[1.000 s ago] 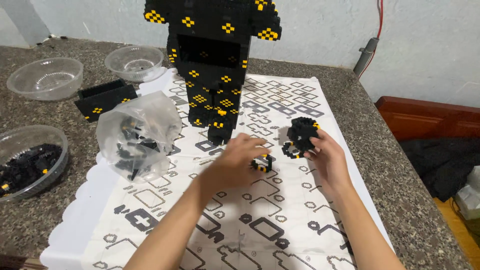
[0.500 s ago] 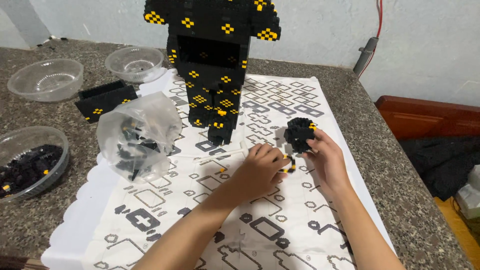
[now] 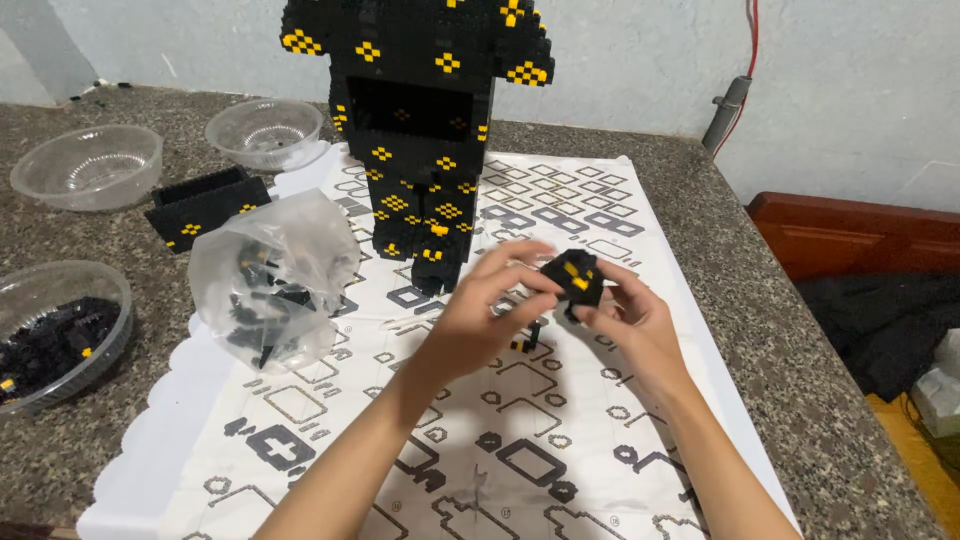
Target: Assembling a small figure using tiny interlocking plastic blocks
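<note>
Both of my hands meet over the middle of the patterned white mat [image 3: 560,480]. Together they hold a small black-and-yellow brick assembly [image 3: 575,277] lifted off the mat. My left hand [image 3: 490,310] pinches its left side with thumb and fingers. From the right and below, my right hand [image 3: 630,320] cups it. A tiny black-and-yellow piece [image 3: 527,340] lies on the mat under my hands. Just behind them stands a tall black brick figure with yellow dots [image 3: 425,130].
A clear plastic bag of black pieces [image 3: 270,280] lies to the left on the mat. A bowl of black bricks [image 3: 50,335] sits at the far left, two empty clear bowls [image 3: 88,165] [image 3: 265,130] behind, beside a flat black brick slab [image 3: 205,205]. The table edge runs along the right.
My hands lifted the small brick assembly off the mat and brought it together between them; the left hand moved right and up to join the right hand on it.
</note>
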